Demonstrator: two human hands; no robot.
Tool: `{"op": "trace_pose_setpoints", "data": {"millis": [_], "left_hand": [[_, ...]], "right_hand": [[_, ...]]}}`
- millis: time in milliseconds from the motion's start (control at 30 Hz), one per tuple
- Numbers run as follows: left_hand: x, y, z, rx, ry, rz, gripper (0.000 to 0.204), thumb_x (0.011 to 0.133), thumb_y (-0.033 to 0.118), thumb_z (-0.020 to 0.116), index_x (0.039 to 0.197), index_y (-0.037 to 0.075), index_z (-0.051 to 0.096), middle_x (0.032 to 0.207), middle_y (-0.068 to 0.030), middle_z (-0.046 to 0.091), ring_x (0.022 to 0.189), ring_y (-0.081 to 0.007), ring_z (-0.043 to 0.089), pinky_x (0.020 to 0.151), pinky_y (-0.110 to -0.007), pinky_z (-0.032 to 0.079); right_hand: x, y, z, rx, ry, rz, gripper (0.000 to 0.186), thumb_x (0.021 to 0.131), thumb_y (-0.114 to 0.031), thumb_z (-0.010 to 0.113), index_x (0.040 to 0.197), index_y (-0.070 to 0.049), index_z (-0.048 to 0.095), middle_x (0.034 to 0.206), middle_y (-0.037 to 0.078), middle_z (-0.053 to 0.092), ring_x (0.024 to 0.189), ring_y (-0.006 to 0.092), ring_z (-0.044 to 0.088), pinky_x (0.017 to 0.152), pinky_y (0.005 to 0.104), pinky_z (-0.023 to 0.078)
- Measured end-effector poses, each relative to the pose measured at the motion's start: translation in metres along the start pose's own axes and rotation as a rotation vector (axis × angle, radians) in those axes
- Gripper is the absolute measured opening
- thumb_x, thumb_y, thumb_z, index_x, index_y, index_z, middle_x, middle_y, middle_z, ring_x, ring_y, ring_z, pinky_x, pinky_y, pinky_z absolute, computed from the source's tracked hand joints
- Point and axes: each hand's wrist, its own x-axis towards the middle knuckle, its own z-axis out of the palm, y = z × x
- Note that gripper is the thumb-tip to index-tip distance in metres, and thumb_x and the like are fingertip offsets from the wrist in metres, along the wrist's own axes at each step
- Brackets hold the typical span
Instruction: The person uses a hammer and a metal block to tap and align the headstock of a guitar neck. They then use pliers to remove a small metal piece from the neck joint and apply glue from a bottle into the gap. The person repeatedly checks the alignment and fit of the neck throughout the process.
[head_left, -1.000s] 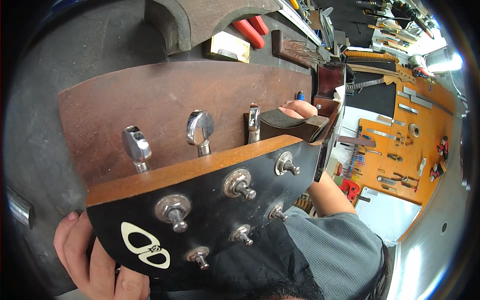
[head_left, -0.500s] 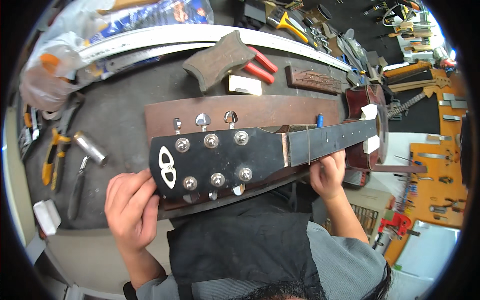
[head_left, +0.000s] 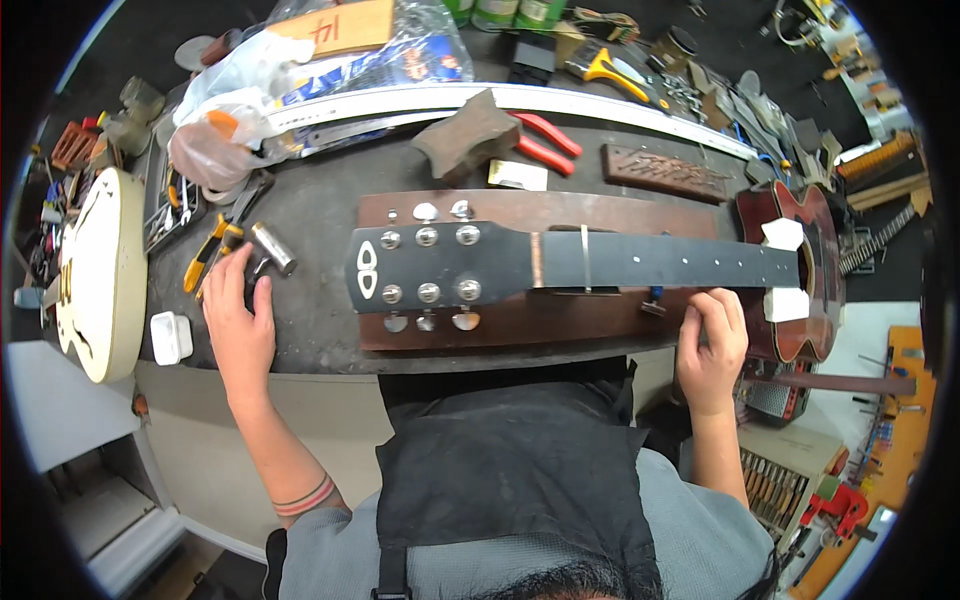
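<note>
My left hand reaches over a dark-handled tool beside yellow-and-black pliers and a metal cylinder, its thumb apart from its fingers. The guitar's black headstock, with six tuners and a white inlay, lies horizontally above a brown board. Its fretboard runs right to the red guitar body, where white pads sit. My right hand is at the neck's near edge with fingers curled; what they hold, if anything, is hidden. A small blue-topped tool lies beside it.
A cream guitar body and white dish are at left. Behind are bagged items, a long ruler, a dark block, red-handled pliers and a wooden rack. A tool board is at right.
The view has pulled back from the headstock, showing more bench. My left hand has left the headstock for the tools at left. My right hand has moved slightly right along the neck.
</note>
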Motion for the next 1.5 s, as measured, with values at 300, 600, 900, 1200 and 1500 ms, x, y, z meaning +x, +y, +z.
{"op": "trace_pose_setpoints", "data": {"millis": [300, 600, 900, 1200, 1500], "left_hand": [[0.008, 0.002, 0.018, -0.004, 0.065, 0.018, 0.009, 0.107, 0.007, 0.06, 0.111, 0.0, 0.064, 0.107, -0.0157, 0.064, 0.1, -0.0385, 0.061, 0.092, -0.046, 0.05], [0.032, 0.03, -0.015, -0.697, 0.054, -0.204, 0.021, 0.116, 0.018, 0.061, 0.123, 0.001, 0.069, 0.084, 0.0073, 0.052, 0.072, -0.0033, 0.042, 0.062, -0.024, 0.033], [0.053, 0.083, -0.043, -0.972, -0.119, 0.024, 0.019, 0.115, 0.017, 0.062, 0.119, -0.001, 0.067, 0.086, 0.0039, 0.058, 0.073, -0.0049, 0.048, 0.065, -0.024, 0.04], [0.094, 0.184, -0.053, -0.925, -0.247, 0.472, 0.045, 0.102, -0.007, 0.061, 0.145, 0.005, 0.066, 0.094, -0.002, 0.072, 0.077, -0.0072, 0.056, 0.071, -0.025, 0.046], [0.106, 0.232, -0.057, -0.725, -0.268, 0.889, 0.072, 0.077, -0.016, 0.059, 0.145, 0.007, 0.07, 0.128, -0.0177, 0.078, 0.11, -0.0325, 0.078, 0.095, -0.043, 0.064]], "right_hand": [[0.014, 0.019, 0.028, -0.243, -0.308, 0.249, 0.018, 0.103, -0.022, 0.07, 0.106, -0.005, 0.073, 0.077, 0.019, 0.069, 0.076, 0.0443, 0.07, 0.076, 0.0531, 0.056], [0.016, 0.04, -0.007, -0.224, -0.487, -0.211, 0.048, 0.084, -0.004, 0.073, 0.131, -0.009, 0.074, 0.123, 0.021, 0.067, 0.121, 0.0424, 0.064, 0.105, 0.0546, 0.05], [-0.004, 0.037, -0.031, 0.369, -0.515, -0.072, 0.027, 0.09, 0.003, 0.073, 0.111, -0.003, 0.058, 0.1, 0.012, 0.064, 0.092, 0.0269, 0.063, 0.083, 0.0381, 0.05], [0.083, -0.05, -0.029, 0.362, -0.383, -0.315, 0.022, 0.096, 0.001, 0.069, 0.117, -0.004, 0.069, 0.104, 0.014, 0.066, 0.087, 0.0354, 0.069, 0.075, 0.0415, 0.055], [0.097, -0.058, -0.002, 0.388, -0.355, -0.359, 0.026, 0.09, -0.002, 0.078, 0.115, -0.006, 0.073, 0.114, 0.015, 0.073, 0.097, 0.0385, 0.073, 0.081, 0.0448, 0.058]]}}
